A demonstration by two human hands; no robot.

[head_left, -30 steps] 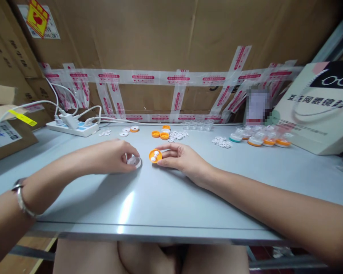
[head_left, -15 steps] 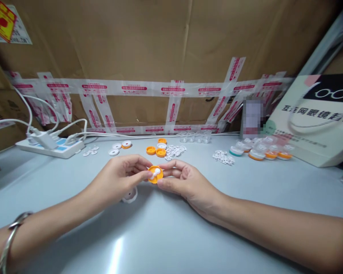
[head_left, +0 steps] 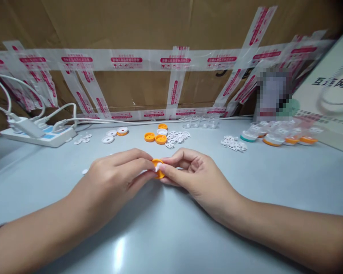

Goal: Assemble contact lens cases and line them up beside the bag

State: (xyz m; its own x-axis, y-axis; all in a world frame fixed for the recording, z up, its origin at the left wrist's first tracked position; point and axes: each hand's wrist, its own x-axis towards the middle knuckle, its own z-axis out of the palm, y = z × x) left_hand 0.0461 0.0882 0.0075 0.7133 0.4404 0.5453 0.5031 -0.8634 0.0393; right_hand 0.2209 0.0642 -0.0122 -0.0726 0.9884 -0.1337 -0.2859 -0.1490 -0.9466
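The orange cap (head_left: 160,174) sits directly between the two hands, touched by both, so neither is nearer. It is round, without a long axis, its open face tilted toward the person. The right hand (head_left: 201,173) pinches its right side, thumb reaching over the opening to the white piece (head_left: 157,166) inside, which seems to slant up rightward, though fingers hide most of it. The left hand (head_left: 114,175) has its fingertips drawn together on the cap's left side; whether they also grip the white piece, I cannot tell. Beyond the hands lie loose caps (head_left: 149,137).
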